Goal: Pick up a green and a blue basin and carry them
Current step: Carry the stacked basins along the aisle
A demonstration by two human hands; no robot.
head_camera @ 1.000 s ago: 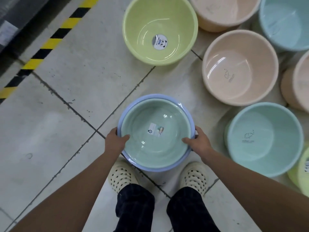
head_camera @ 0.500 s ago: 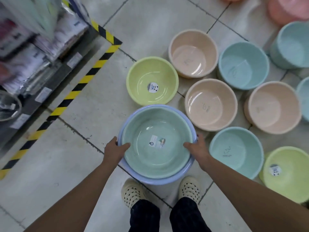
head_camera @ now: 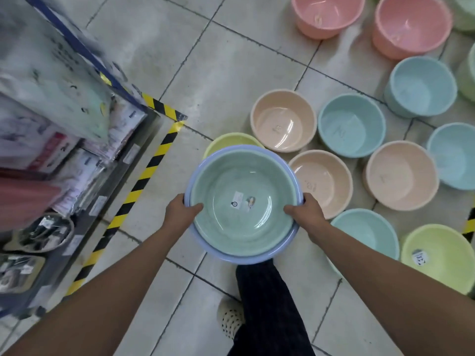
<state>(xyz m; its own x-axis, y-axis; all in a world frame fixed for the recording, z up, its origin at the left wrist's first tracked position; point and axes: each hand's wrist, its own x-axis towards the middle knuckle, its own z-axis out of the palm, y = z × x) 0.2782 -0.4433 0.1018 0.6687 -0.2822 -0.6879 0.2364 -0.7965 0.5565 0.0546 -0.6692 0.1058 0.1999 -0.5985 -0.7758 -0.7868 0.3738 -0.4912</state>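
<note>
A green basin (head_camera: 241, 204) sits nested inside a blue basin (head_camera: 257, 256), held above the tiled floor (head_camera: 231, 73). The left hand (head_camera: 180, 214) and right hand (head_camera: 305, 214) clamp opposite rims. A stride could bump floor basins (head_camera: 321, 181) nearby, loosening the stack.

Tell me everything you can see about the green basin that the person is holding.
The green basin is round, pale green, of glossy plastic by its look, and empty. A white label with a small picture sticks to its bottom. It sits nested upright inside the slightly wider blue basin, whose rim shows all around it. The left hand and right hand hold both rims, thumbs inside the green one, above the tiled floor.
</note>
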